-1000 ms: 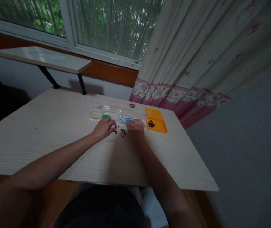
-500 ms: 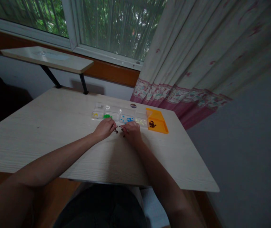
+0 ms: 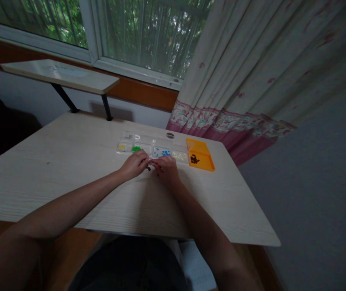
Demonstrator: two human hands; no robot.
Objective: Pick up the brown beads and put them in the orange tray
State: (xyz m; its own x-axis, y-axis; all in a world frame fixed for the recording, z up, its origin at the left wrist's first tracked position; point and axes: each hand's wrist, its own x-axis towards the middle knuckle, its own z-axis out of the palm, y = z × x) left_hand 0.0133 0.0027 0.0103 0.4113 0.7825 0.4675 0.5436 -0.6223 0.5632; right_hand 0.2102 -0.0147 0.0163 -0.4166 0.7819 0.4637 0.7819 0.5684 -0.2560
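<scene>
At the centre of the frame, the person's left hand [image 3: 134,164] and right hand [image 3: 167,169] had bent, narrowly set fingers, tips close together; whether either held anything could not be determined. Small dark pieces [image 3: 148,168] lay by the fingertips, left of the orange case [image 3: 207,163].

The bare left hand [image 3: 134,164] and right hand [image 3: 167,169] partly hide small dark-brown pieces [image 3: 148,168]; whether either holds one is too small to tell.
</scene>
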